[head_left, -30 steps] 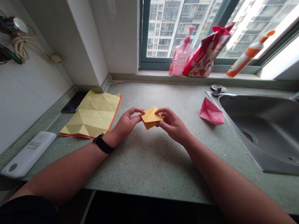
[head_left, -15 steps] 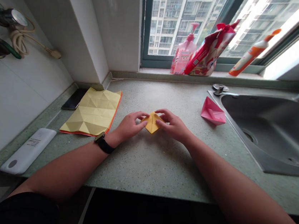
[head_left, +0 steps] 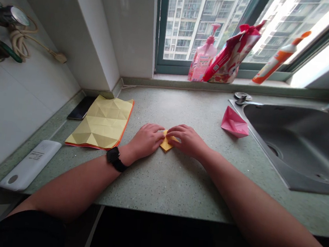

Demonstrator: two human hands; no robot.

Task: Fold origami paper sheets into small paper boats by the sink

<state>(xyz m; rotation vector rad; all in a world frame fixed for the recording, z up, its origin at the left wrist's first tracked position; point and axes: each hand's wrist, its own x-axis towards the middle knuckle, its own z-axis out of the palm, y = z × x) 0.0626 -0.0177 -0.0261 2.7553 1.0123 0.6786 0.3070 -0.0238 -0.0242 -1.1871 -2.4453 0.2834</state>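
A small folded yellow-orange origami paper (head_left: 166,145) lies on the countertop, its lower point facing me. My left hand (head_left: 150,139) is closed at its left edge, with thumb and fingers pressed against the paper. From the other side my right hand (head_left: 187,139) has its fingers over the paper's upper and right part, closed on it. The fingers cover much of the paper, so its upper folds are hidden. A folded pink paper shape (head_left: 234,123) sits to the right, by the sink.
A stack of creased yellow and orange paper (head_left: 101,124) lies at left, partly over a dark phone (head_left: 80,108). A white power bank (head_left: 30,165) rests near the counter's (head_left: 169,187) left edge. The metal sink (head_left: 287,181) is at right. A pump bottle (head_left: 203,60) stands on the sill.
Both hands have come slightly nearer to me and closer together. The yellow-orange paper now lies lower, with more of it covered by my fingers.
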